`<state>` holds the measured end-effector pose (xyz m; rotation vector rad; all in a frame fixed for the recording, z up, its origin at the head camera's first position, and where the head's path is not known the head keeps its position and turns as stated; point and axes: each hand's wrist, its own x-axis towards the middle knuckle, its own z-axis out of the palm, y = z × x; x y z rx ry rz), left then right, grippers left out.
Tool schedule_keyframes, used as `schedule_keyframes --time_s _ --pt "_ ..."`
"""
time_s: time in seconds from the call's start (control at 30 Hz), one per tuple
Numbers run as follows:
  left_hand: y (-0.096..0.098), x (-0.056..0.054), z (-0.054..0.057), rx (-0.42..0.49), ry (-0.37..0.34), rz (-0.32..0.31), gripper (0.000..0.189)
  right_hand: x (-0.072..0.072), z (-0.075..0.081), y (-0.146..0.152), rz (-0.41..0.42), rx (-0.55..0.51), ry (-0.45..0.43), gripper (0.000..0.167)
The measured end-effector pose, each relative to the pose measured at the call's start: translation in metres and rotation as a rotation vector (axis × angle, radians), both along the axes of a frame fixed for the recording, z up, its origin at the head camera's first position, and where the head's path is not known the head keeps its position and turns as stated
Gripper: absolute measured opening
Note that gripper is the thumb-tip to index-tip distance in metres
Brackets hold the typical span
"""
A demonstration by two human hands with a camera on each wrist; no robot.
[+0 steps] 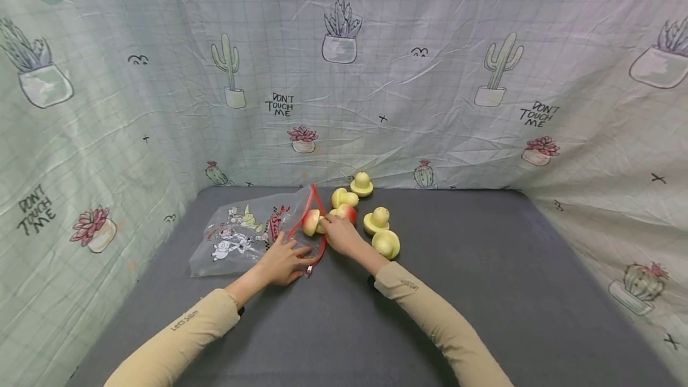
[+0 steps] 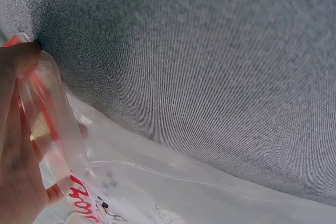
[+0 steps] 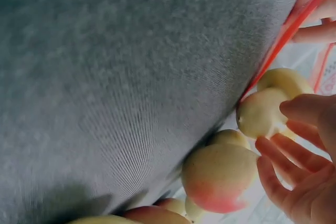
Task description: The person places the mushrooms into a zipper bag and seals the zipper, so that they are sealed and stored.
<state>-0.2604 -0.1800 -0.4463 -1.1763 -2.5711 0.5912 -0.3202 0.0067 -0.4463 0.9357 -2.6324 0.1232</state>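
A clear zip bag (image 1: 236, 249) with a red zip edge and printed cartoon figures lies flat, its mouth facing right. My left hand (image 1: 285, 263) holds the near rim of the mouth, thumb on one side of the plastic and fingers on the other. At the mouth, my right hand (image 1: 344, 235) pinches a yellow mushroom-shaped piece (image 3: 261, 113) whose wider part (image 1: 310, 221) is blushed red. Just beyond the right hand sits another red-blushed piece (image 1: 347, 213), close to the fingers but apart from them in the right wrist view (image 3: 218, 177).
Several plain yellow pieces of like shape stand right of the bag: one at the back (image 1: 362, 184), one left of it (image 1: 344, 197), and two nearer (image 1: 380, 218) (image 1: 386, 245). A grey cloth (image 1: 484, 291) covers the table. A patterned curtain (image 1: 376, 88) hangs behind and at the sides.
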Motion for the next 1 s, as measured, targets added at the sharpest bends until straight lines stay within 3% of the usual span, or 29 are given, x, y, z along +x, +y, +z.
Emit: schedule_keyframes --time_s 0.23,0.6,0.77,0.8,0.97,1.0 --pt "-0.001 -0.001 0.0 -0.01 -0.002 0.0 0.046 0.005 0.002 0.002 0.079 0.019 -0.04 0.033" --pt "0.0 0.0 -0.001 -0.016 -0.015 0.004 0.046 -0.001 -0.004 -0.004 0.054 0.08 -0.043 0.044" --pt "-0.002 -0.003 -0.005 0.018 0.012 -0.031 0.046 -0.008 -0.011 -0.006 0.088 0.111 0.025 0.049" --pt "-0.005 -0.008 -0.012 0.024 0.036 -0.048 0.045 -0.009 -0.011 -0.006 0.091 0.123 0.031 0.05" --pt "-0.004 -0.008 -0.01 -0.002 0.053 -0.036 0.046 -0.011 -0.013 -0.008 0.102 0.164 0.076 0.052" --pt "-0.003 -0.007 -0.009 -0.009 0.056 -0.033 0.045 -0.007 -0.007 -0.009 0.092 0.172 0.054 0.053"
